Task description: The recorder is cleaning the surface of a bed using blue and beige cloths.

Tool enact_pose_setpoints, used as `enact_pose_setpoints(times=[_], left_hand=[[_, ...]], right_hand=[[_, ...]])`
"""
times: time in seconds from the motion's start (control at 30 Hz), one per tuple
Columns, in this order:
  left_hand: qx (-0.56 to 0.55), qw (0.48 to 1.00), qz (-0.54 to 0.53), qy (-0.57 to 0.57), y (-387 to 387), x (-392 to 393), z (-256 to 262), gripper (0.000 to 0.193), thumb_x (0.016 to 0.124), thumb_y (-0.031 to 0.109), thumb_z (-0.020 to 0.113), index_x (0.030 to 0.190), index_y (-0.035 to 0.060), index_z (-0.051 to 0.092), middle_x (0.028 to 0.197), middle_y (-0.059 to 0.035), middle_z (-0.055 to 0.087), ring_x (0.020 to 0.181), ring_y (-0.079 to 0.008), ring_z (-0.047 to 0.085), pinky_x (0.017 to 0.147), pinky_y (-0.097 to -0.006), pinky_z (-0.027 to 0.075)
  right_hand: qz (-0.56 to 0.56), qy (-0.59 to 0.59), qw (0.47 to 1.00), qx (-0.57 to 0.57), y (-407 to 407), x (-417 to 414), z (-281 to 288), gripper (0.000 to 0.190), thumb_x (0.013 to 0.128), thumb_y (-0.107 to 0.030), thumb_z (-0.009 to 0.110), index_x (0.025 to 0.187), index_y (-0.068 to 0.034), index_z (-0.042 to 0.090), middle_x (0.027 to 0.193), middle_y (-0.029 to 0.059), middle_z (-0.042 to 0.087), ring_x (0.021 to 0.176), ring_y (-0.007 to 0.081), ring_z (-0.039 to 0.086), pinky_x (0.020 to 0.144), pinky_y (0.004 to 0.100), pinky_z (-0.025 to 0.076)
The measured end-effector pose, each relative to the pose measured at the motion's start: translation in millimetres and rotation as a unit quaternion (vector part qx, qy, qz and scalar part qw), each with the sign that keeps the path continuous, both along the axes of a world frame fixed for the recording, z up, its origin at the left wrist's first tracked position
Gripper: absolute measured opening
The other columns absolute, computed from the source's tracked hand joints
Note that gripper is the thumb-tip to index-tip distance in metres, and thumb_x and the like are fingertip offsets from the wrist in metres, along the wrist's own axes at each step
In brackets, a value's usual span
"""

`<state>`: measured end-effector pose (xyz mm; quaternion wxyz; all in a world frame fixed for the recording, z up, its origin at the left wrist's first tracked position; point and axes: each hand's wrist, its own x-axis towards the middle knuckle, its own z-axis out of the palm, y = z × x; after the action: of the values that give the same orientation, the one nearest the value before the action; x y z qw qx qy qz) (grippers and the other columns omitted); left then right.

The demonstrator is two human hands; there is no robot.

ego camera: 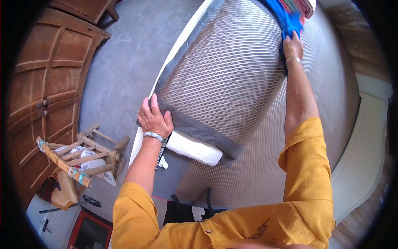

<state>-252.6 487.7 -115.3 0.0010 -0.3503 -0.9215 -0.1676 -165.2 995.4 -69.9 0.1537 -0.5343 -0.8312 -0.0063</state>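
My left hand (155, 116) lies palm down on the grey border of a striped woven bed mat (224, 71), near the mat's corner at the bed's edge. Its fingers are spread and its thumb is apart. At the far right side of that mat, my right hand (293, 48) grips a bright blue cloth (281, 15). A white, soft-looking roll (194, 147) sits partly beneath the mat's near border. By my left wrist are a black remote control (161, 152) and a crumpled white tissue (163, 163). More striped matting (248, 174) covers the bed below.
Folded textiles (303, 7) are stacked at the far right. A cream headboard-like panel (362, 155) stands along the right. On the left are a brown wooden cabinet (51, 77) and a wooden frame (93, 149) with tied poles, on the grey floor (124, 46).
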Motion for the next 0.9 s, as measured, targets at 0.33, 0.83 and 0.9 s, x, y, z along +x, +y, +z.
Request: enact_pose_setpoints(times=[0.33, 0.83, 0.9], left_hand=[[-0.032, 0.999, 0.036, -0.003, -3, 1, -13, 0.072, 0.077, 0.030, 0.056, 0.140, 0.0081, 0.027, 0.132, -0.0211, 0.033, 0.118, -0.0391, 0.037, 0.096, -0.0517, 0.028], [0.039, 0.998, 0.049, 0.007, -26, 57, 36, 0.068, 0.082, 0.021, 0.055, 0.141, 0.0050, 0.026, 0.140, -0.0231, 0.027, 0.128, -0.0387, 0.031, 0.106, -0.0490, 0.023], [0.120, 0.992, -0.048, 0.004, -57, 113, 44, 0.068, 0.077, 0.011, 0.055, 0.138, -0.0027, 0.027, 0.135, -0.0283, 0.030, 0.125, -0.0420, 0.032, 0.105, -0.0482, 0.025]], right_hand=[[0.238, 0.123, 0.962, -0.044, -256, 133, -15, 0.049, 0.076, -0.007, 0.061, 0.123, -0.005, 0.048, 0.109, 0.0245, 0.046, 0.081, 0.0397, 0.057, 0.062, 0.0438, 0.050], [0.092, -0.183, 0.855, -0.477, -522, 426, 16, 0.039, 0.080, -0.026, 0.058, 0.118, -0.017, 0.053, 0.104, 0.0196, 0.052, 0.080, 0.0377, 0.062, 0.070, 0.0461, 0.052], [0.092, -0.186, 0.844, -0.495, -538, 449, 16, 0.037, 0.079, -0.026, 0.059, 0.114, -0.016, 0.057, 0.102, 0.0200, 0.052, 0.082, 0.0374, 0.062, 0.072, 0.0452, 0.052]])
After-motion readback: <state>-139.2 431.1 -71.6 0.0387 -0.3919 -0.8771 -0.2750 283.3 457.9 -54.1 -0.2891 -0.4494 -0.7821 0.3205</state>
